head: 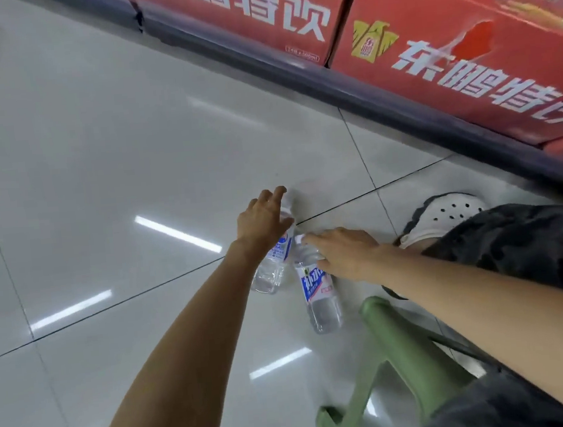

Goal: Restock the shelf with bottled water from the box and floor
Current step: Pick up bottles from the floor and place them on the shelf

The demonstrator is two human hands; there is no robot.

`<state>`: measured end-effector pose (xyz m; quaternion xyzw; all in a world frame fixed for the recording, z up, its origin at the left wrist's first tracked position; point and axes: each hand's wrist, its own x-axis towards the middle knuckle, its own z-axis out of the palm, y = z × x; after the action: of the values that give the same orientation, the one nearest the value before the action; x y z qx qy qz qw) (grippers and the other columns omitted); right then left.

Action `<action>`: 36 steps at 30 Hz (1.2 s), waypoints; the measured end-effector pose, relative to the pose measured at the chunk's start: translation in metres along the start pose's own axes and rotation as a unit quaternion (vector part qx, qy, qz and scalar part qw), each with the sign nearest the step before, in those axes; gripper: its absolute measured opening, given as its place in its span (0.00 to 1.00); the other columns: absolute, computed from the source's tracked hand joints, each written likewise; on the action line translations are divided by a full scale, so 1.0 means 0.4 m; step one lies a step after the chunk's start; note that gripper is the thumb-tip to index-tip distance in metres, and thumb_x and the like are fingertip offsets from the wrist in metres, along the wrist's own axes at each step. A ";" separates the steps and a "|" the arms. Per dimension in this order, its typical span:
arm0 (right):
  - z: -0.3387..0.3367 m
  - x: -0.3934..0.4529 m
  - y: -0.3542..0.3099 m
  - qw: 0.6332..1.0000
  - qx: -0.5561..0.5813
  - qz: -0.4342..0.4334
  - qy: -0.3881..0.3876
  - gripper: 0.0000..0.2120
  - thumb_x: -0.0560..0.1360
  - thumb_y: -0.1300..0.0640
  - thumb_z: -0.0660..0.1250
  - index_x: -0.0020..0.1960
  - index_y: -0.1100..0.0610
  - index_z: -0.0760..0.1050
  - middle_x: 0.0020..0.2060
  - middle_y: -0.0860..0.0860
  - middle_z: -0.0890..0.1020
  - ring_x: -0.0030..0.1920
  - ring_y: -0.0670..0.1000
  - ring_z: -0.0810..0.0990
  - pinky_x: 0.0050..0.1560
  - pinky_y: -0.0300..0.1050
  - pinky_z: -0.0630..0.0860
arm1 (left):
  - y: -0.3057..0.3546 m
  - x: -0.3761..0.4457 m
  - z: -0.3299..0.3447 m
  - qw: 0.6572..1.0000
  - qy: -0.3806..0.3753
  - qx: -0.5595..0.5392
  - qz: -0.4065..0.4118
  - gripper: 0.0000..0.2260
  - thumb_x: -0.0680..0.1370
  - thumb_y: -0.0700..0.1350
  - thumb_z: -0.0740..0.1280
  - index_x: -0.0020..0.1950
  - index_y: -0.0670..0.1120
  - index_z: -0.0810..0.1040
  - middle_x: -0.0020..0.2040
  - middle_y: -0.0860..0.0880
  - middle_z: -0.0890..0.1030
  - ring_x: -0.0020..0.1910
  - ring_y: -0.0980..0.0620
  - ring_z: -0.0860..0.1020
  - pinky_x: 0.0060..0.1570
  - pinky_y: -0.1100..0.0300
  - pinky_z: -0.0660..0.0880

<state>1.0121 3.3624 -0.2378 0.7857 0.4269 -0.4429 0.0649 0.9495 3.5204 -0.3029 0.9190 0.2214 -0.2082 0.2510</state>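
Note:
Two clear water bottles with blue-and-white labels lie on the pale tiled floor, side by side. The left bottle points its cap away from me, and my left hand lies over its upper part with fingers spread and fairly straight. The right bottle lies a little nearer. My right hand rests on its neck and shoulder with fingers stretched out. The right thumb is hidden. Neither bottle is lifted. No box of water is in view.
Red drink cartons stand on the dark bottom shelf edge along the upper right. A green plastic stool is under me at lower right, next to my white clog. Glossy floor tiles spread to the left.

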 end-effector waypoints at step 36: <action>-0.047 0.181 0.280 0.896 0.389 0.212 0.042 0.23 0.77 0.51 0.65 0.70 0.54 0.67 0.66 0.57 0.74 0.63 0.56 0.74 0.53 0.40 0.69 | 0.103 0.201 0.040 0.994 -0.103 -0.011 -0.024 0.16 0.79 0.50 0.64 0.66 0.47 0.73 0.64 0.44 0.76 0.60 0.43 0.76 0.56 0.53 0.72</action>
<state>1.1233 3.3454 -0.3118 0.8379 0.0465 -0.5160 -0.1717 1.0316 3.5039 -0.3398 0.8844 0.2187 -0.3052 0.2773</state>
